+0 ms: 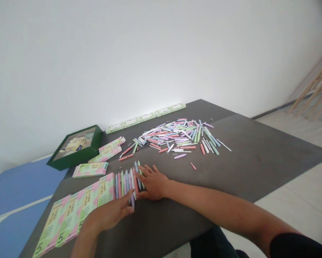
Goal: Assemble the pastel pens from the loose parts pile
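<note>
Two hands: left hand (108, 212), right hand (153, 183) | fingers open, touching pastel pens (127, 184) between them | risk: uneven pressure could splay the row

our right hand (153, 182) rests on a row of pastel pens (127, 184) lying side by side on the dark grey counter (238, 161), its fingers (147, 171) spread over the pens' far ends. our left hand (110, 211) sits at the near ends, its fingertips (129, 200) against them. left of the row lie overlapping green-and-pink cartons (69, 218) marked with a 5. further off, a loose heap of pens (174, 136) spreads across the counter, with a stray pink pen (193, 166) just apart from it. more cartons (147, 117) line the far edge, and a dark green box (75, 148) sits near the counter's left corner, beside a blue surface (18, 200).
</note>
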Tool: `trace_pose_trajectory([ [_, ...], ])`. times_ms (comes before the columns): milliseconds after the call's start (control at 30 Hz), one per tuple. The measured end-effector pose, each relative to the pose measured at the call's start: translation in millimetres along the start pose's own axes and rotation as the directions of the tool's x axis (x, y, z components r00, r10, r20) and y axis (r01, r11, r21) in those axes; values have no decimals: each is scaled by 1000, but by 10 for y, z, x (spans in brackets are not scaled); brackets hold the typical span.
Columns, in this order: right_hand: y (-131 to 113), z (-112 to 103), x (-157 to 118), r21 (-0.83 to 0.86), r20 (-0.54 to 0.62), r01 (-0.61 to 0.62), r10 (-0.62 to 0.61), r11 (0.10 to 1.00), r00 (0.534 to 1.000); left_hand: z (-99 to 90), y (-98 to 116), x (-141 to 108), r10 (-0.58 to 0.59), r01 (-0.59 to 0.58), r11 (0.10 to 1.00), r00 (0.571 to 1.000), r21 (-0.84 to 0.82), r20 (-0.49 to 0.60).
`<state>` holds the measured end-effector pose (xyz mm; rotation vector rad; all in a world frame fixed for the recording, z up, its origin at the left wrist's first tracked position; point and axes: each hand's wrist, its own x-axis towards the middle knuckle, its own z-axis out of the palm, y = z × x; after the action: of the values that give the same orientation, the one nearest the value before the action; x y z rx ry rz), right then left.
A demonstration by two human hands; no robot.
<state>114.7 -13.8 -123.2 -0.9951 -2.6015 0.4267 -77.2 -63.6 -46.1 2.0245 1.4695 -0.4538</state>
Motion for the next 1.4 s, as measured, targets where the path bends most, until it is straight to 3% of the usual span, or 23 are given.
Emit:
trace_pose_trajectory([
  [167, 288, -384, -236, -48, -164, -75, 67, 996, 984, -46, 7, 8, -44, 44, 999, 997, 14, 58],
  [233, 574, -605, -349, -94, -197, -179, 158, 979, 968, -70, 26, -4, -61, 59, 998, 995, 36, 76],
  [300, 928, -828, -457, -168, -231, -413, 371, 895, 899, -96, 42, -24, -59, 56, 998, 995, 39, 81],
  [367, 1289, -1018, -549, -194, -271, -534, 478, 823, 836, -119, 54, -43, -54, 52, 998, 995, 31, 81],
  [433, 1593, -1146, -613, -217, -280, -597, 537, 773, 796, -135, 65, -55, -59, 55, 998, 994, 42, 90],
  [533, 1870, -1198, -640, -261, -214, -580, 540, 772, 814, -144, 90, -59, -54, 46, 996, 992, 74, 111],
  [667, 1966, -1120, -591, -319, -111, -480, 471, 817, 875, -151, 143, -54, -38, 28, 996, 991, 81, 125],
  [833, 1964, -1060, -558, -380, -55, -401, 413, 833, 909, -153, 206, -55, -50, 41, 997, 990, 70, 133],
  [1133, 1970, -1059, -570, -405, -27, -348, 369, 845, 929, -133, 303, -69, -16, 5, 998, 988, 68, 156],
  [1400, 1991, -1073, -654, -233, -22, -335, 339, 913, 940, -93, 283, -95, -10, 0, 997, 991, 79, 134],
])
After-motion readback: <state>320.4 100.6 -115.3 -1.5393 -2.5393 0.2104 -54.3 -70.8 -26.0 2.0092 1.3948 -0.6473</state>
